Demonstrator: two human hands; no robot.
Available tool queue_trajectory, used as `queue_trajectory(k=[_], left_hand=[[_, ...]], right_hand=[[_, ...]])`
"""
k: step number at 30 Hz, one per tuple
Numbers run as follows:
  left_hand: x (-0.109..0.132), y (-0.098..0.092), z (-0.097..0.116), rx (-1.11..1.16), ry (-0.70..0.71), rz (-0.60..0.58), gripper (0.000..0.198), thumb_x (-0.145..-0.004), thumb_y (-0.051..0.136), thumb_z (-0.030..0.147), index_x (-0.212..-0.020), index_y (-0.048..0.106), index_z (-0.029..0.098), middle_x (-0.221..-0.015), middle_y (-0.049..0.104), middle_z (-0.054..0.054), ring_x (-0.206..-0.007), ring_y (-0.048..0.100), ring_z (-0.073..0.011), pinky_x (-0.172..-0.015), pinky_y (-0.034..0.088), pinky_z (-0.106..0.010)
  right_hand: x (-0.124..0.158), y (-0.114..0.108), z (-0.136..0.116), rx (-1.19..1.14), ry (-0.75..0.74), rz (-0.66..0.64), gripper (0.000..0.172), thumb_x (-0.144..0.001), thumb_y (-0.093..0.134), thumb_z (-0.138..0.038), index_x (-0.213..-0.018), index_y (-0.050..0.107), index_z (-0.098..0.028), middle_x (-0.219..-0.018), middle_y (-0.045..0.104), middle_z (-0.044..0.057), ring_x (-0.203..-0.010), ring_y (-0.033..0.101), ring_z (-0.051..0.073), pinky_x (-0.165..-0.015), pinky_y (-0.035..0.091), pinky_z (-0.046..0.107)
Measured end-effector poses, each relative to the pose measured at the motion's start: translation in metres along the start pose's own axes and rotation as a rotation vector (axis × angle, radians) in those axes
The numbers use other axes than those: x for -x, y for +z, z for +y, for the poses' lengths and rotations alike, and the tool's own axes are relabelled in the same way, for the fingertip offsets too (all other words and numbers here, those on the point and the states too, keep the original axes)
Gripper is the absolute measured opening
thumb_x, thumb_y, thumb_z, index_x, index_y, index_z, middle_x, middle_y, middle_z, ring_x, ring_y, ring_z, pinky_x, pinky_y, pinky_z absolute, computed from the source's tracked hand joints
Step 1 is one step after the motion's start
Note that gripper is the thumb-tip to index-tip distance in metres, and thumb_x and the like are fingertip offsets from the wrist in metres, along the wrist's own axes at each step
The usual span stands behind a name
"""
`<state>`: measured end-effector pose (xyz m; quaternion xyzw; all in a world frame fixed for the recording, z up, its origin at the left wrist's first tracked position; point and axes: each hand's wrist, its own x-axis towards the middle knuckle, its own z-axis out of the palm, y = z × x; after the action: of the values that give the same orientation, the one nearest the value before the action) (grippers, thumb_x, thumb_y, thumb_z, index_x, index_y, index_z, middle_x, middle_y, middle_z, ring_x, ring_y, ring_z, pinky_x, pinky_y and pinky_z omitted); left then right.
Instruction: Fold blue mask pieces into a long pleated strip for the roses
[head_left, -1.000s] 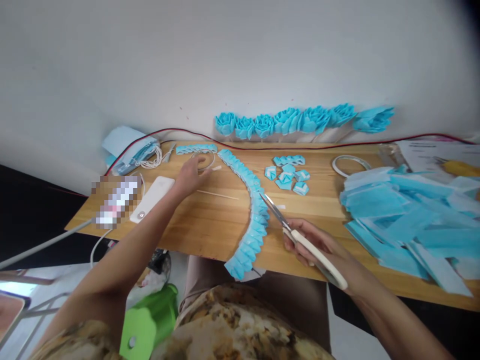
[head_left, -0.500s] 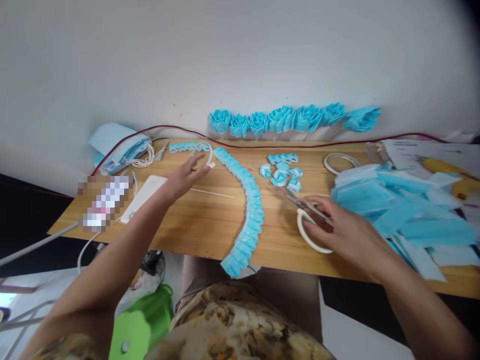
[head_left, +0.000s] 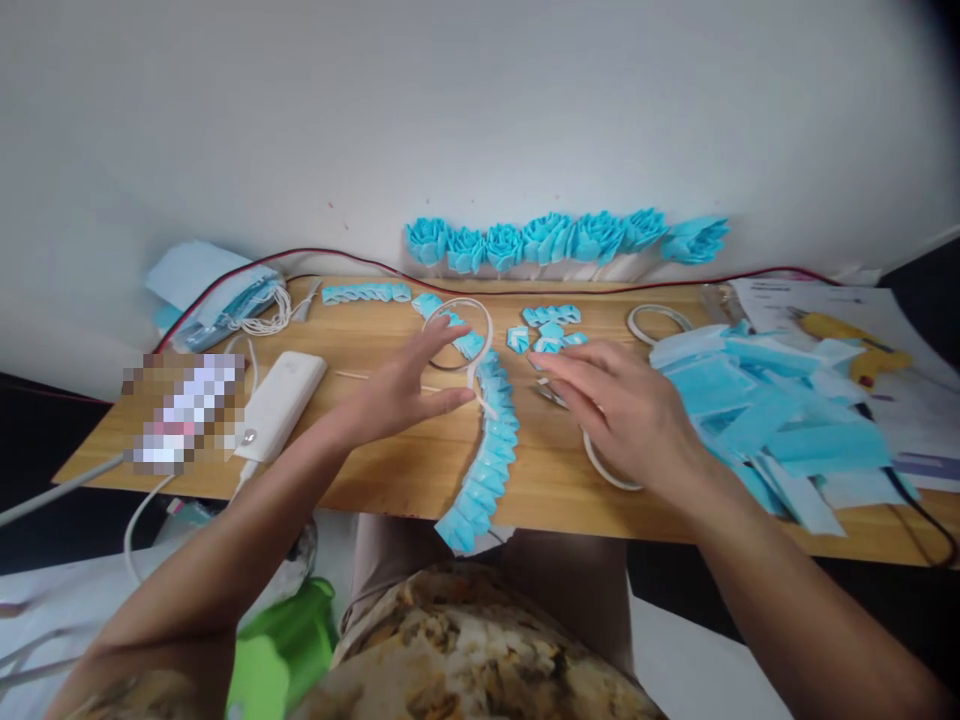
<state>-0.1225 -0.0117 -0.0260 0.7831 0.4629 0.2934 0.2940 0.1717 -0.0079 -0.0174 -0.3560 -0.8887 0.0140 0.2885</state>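
My left hand (head_left: 409, 385) holds a thin white roll of tape (head_left: 491, 332), with a loose end hanging near the thumb. Behind it a long curved strip of pleated light-blue material (head_left: 491, 450) runs across the table and over the front edge. To the right, my right hand (head_left: 619, 410) is closed, its fingertips pinched together; whether anything is between them I cannot make out. Partly hidden beneath that hand lie scissors with white handles (head_left: 609, 472). Small folded blue pieces (head_left: 550, 338) sit just beyond its fingertips.
Blue fabric roses (head_left: 551, 240) line the wall behind a red-black cable (head_left: 360, 262). Cut blue pieces (head_left: 780, 400) are heaped at right, near another tape roll (head_left: 660, 312) and a yellow glue gun (head_left: 855, 345). A white power bank (head_left: 281, 405) and folded masks (head_left: 210, 285) occupy the left.
My right hand has let go of the scissors, which now lie on the table, and its fingers have closed. My left hand has brought the tape roll rightward over the pleated strip.
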Motion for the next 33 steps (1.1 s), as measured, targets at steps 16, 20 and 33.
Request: queue_trajectory(k=[16,20,33], left_hand=[[0.052,-0.064,-0.023,0.088,-0.137,-0.045,0.044,-0.103,0.049,0.05,-0.131,0.068,0.022,-0.133,0.072,-0.009,-0.127,0.065,-0.0248,-0.112,0.048,-0.037],[0.049,-0.056,-0.019,-0.103,-0.264,0.053,0.057,-0.095,0.056,0.061,-0.133,0.066,0.02,-0.118,0.077,-0.01,-0.11,0.072,-0.028,-0.096,0.054,-0.039],[0.022,-0.046,-0.035,-0.471,-0.403,0.18,0.029,-0.095,0.058,0.04,-0.103,0.08,0.023,-0.105,0.08,-0.007,-0.098,0.072,-0.0278,-0.083,0.048,-0.034]], right_hand=[[-0.111,0.078,0.004,-0.283,-0.417,-0.312,0.025,-0.105,0.052,-0.029,-0.098,0.074,-0.019,-0.092,0.067,0.005,-0.083,0.058,0.016,-0.07,0.036,0.028],[-0.131,0.087,-0.006,-0.237,-0.473,-0.314,0.026,-0.103,0.053,-0.027,-0.088,0.073,-0.018,-0.087,0.066,0.005,-0.08,0.058,0.017,-0.068,0.033,0.028],[-0.117,0.064,0.014,-0.21,-0.259,-0.205,0.035,-0.102,0.05,-0.026,-0.131,0.07,-0.023,-0.106,0.075,0.008,-0.097,0.068,0.022,-0.082,0.048,0.033]])
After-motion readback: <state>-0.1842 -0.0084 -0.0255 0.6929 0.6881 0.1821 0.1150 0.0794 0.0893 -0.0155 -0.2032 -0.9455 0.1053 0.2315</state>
